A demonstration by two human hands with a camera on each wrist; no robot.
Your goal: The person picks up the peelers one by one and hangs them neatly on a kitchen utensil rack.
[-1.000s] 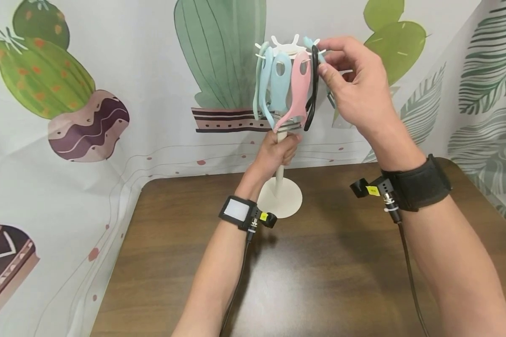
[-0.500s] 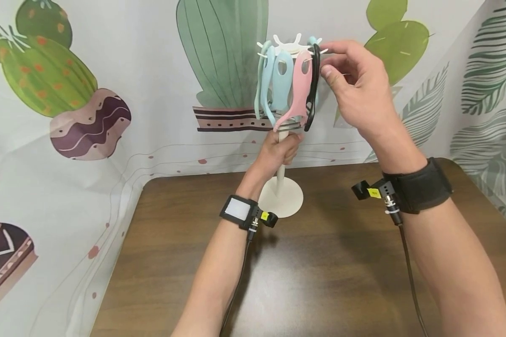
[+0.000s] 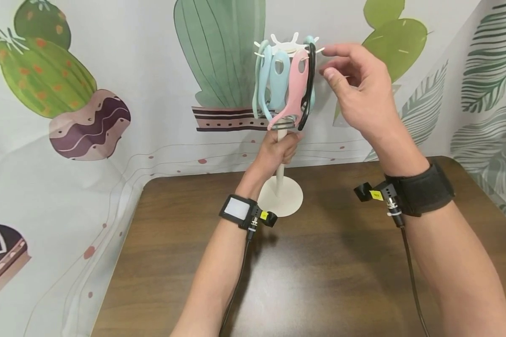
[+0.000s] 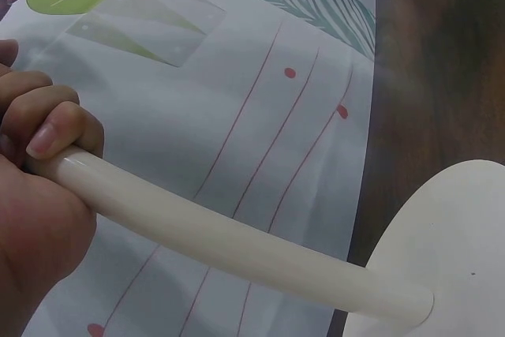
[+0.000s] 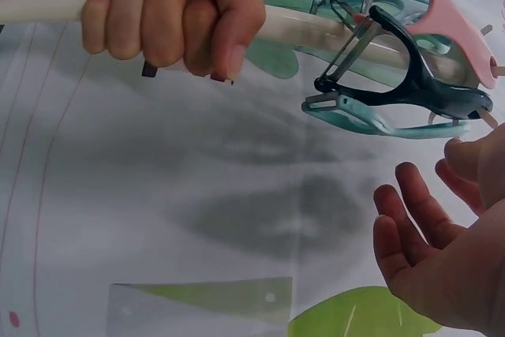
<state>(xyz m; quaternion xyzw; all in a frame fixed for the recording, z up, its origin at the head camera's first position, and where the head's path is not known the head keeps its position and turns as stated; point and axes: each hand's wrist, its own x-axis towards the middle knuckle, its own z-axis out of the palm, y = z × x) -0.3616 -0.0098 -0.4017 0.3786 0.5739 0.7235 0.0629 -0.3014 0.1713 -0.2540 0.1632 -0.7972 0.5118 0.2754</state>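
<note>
A white stand (image 4: 213,230) with a round base rises from the table, its pronged top hung with several Y-shaped peelers. My left hand (image 3: 278,149) grips the pole just below them, fingers wrapped around it. A pink peeler (image 3: 296,86) faces the front, between a light blue peeler (image 3: 279,84) and a black peeler (image 3: 308,89). Mostly behind the black one in the head view hangs another light blue peeler (image 5: 379,122), plainer in the right wrist view. My right hand (image 3: 360,86) holds nothing; its fingers are loosely bent, with the index fingertip right at a white prong (image 3: 320,50).
The brown wooden table (image 3: 185,262) carries the stand's round base (image 3: 290,199) near its back edge. Close behind hangs a white cloth (image 3: 152,117) printed with cacti and leaves. Cables (image 3: 410,267) run from both wrist cameras along the forearms.
My right hand has let go of the light blue peeler it pinched at the right prong; that peeler now hangs behind the black one. The hung peelers have swung slightly leftward. My left hand stays put.
</note>
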